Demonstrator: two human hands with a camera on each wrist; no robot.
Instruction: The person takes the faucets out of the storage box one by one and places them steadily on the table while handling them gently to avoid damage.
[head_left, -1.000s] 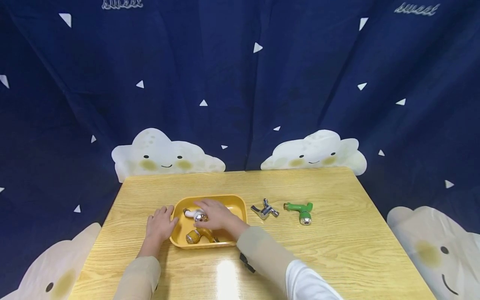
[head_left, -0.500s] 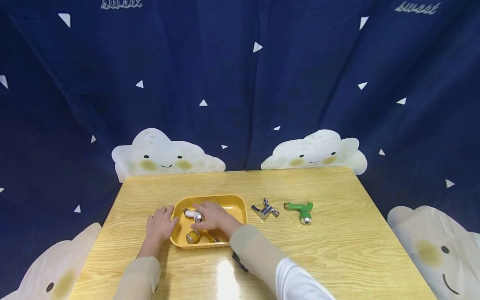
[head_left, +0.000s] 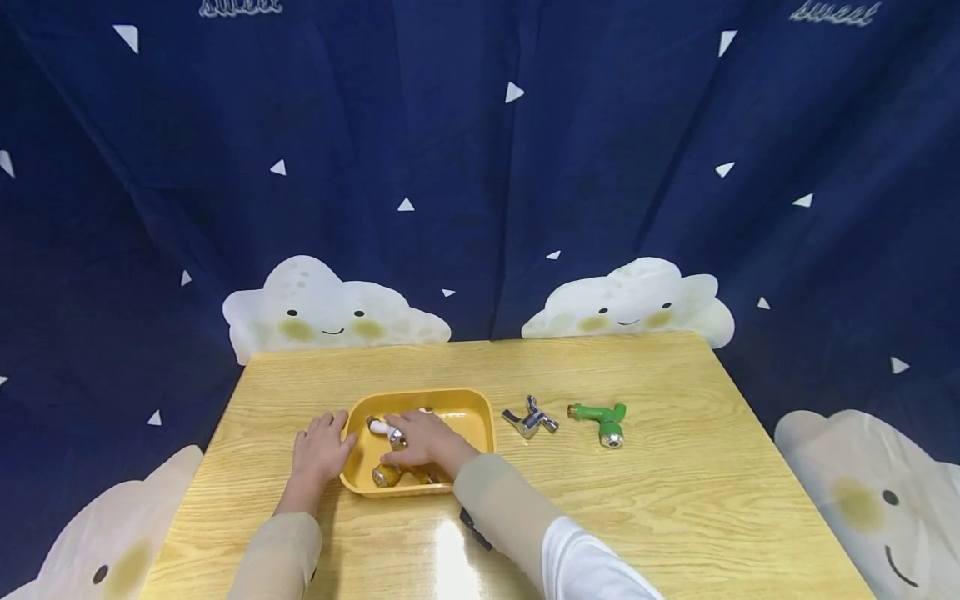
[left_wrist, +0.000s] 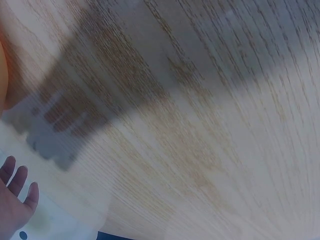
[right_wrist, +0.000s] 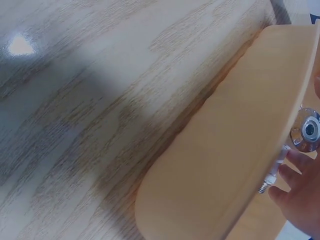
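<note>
My right hand [head_left: 426,439] reaches into the yellow tray [head_left: 480,427] and grips the white faucet [head_left: 380,427], fingers on its far side and thumb nearer me. Its chrome knob [right_wrist: 306,131] shows between thumb and fingers in the right wrist view, its threaded end [right_wrist: 264,187] beside the lowest finger. The hand covers much of the white body. In front of that lies a yellow faucet [head_left: 386,475], partly hidden by the hand. My left hand [head_left: 321,450] rests at the tray's left side, thumb at the rim, fingers extended; the left wrist view catches some fingers [left_wrist: 20,180].
Right of the tray, a chrome faucet [head_left: 531,419] lies on the wooden table [head_left: 675,500], and a green faucet [head_left: 603,418] lies farther right. A dark blue curtain [head_left: 450,125] with clouds and triangles hangs behind the table's far edge.
My right hand has shifted left and slightly toward me inside the tray, and the white faucet's knob has turned a little with it. My left hand has stayed put.
</note>
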